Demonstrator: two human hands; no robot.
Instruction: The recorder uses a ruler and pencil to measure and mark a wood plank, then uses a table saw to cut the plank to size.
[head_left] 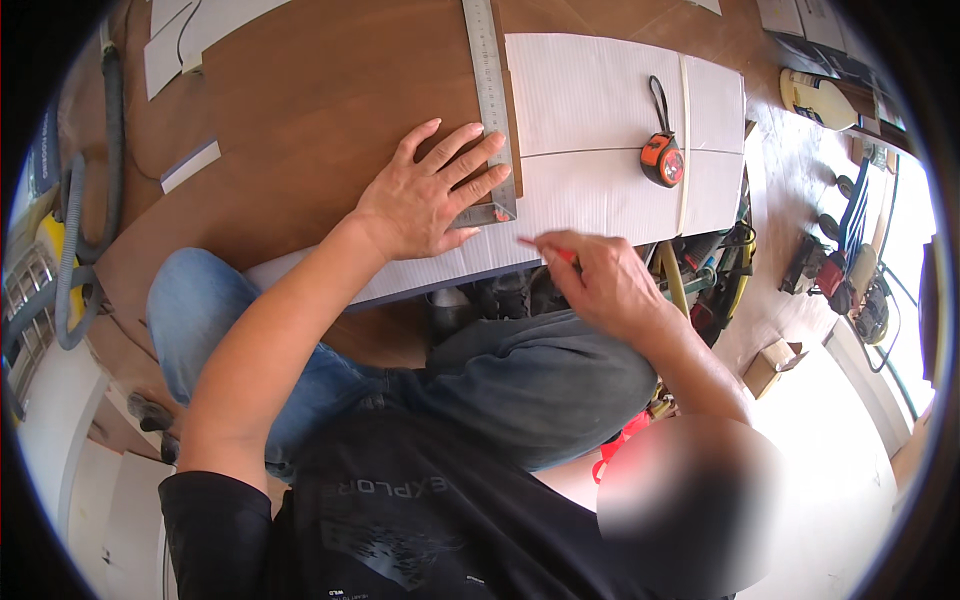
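My left hand (420,200) lies with spread fingers on a brown sheet (300,100) and across the corner of a steel square (486,70), whose long arm runs away from me and whose short arm runs leftward under the hand. Just right of and below that corner, my right hand (600,280) is closed on a slim red pencil (532,242), its tip pointing left over a white ribbed board (590,100). An orange and black tape measure (660,158) with a strap rests on the white board, left of a pale band (683,100) around it.
My bent legs (520,380) sit below the board's near edge, with assorted tools (710,300) beside them at right. Grey and black hoses (72,250) run down the left. A cream jug (812,98), wheeled equipment (845,250) and a small cardboard box (770,365) stand at right.
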